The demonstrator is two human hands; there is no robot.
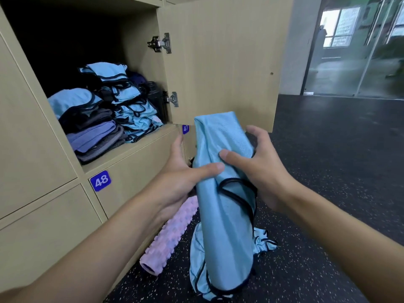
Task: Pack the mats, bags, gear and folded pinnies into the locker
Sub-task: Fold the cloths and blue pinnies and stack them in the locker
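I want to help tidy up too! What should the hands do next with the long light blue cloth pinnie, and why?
Probably fold the light blue dark-trimmed cloth pinnie in half across its length. The left hand and right hand grip it as a long strip, longer than the folded blue pinnies stacked in the open wooden locker.

The number 48 is printed in white on a blue rounded plate (100, 181) fixed to the beige wooden locker front (140, 162). The number 47 is carried by a second blue plate (185, 129) further right.
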